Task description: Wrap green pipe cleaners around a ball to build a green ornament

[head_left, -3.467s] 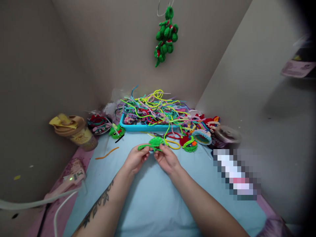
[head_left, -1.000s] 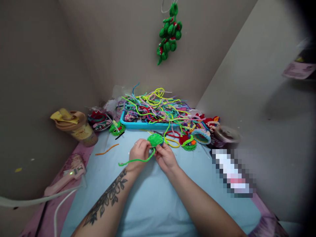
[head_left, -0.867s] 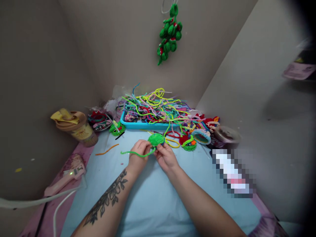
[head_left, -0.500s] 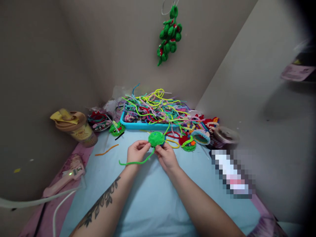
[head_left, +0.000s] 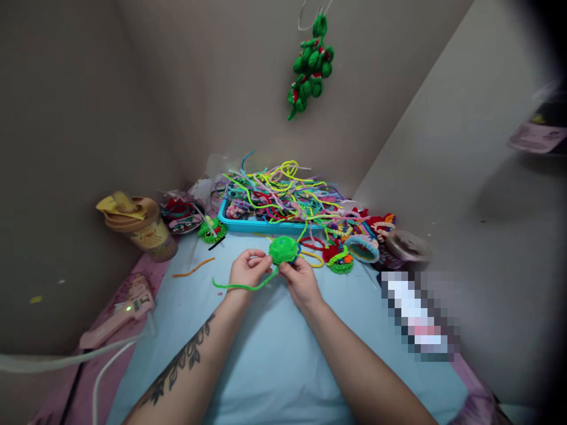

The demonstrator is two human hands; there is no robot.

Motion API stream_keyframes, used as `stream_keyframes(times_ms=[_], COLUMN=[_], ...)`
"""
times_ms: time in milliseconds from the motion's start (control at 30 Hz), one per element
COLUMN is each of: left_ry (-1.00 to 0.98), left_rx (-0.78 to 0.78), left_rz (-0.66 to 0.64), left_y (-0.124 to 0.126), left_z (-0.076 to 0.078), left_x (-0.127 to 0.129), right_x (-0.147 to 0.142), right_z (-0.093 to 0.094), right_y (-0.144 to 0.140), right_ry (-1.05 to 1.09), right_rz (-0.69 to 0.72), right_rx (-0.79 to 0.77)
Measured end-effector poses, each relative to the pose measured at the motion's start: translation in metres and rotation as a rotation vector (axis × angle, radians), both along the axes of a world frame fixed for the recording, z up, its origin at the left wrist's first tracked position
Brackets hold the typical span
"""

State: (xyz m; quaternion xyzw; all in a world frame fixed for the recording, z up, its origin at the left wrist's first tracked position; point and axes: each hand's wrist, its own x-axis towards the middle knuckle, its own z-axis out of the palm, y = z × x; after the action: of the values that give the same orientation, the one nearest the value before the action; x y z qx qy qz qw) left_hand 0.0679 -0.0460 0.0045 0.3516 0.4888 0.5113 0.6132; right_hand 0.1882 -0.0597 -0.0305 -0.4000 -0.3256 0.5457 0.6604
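Note:
My two hands meet over the light blue table [head_left: 274, 354]. Between them is a round, fuzzy green coil of pipe cleaner [head_left: 284, 249]. My right hand [head_left: 301, 282] pinches its lower edge. My left hand [head_left: 246, 273] pinches the coil's loose green tail [head_left: 239, 287], which curves down and out to the left under that hand. Behind the coil stands a blue tray [head_left: 261, 225] heaped with pipe cleaners of many colours.
A tan lidded cup [head_left: 137, 227] stands at the left. A pink glue gun [head_left: 117, 314] with a lit green lamp lies by the left edge, cords trailing. Finished fuzzy figures [head_left: 339, 258] and a round tin [head_left: 406, 247] sit right. A green ornament [head_left: 311, 65] hangs on the wall.
The loose green strand, held straight between both hands 3.5 s ago, now trails left as a tail. The coil sits higher and rounder between my fingers. My hands stay in place.

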Motion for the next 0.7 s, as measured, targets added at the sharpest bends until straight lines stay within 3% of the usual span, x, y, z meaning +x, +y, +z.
stream_keyframes(times_ms=[333,700], left_ry=[-0.097,-0.124], left_rx=[-0.017,0.196], left_rz=[-0.065,-0.068], left_y=[0.002,0.005], left_z=[-0.004,-0.015], left_x=[-0.001,0.001], right_x=[0.000,-0.003], right_z=[0.001,-0.002], right_y=[0.001,0.001], right_ry=[0.036,0.136], right_rz=[0.077,0.138], right_rx=[-0.024,-0.033])
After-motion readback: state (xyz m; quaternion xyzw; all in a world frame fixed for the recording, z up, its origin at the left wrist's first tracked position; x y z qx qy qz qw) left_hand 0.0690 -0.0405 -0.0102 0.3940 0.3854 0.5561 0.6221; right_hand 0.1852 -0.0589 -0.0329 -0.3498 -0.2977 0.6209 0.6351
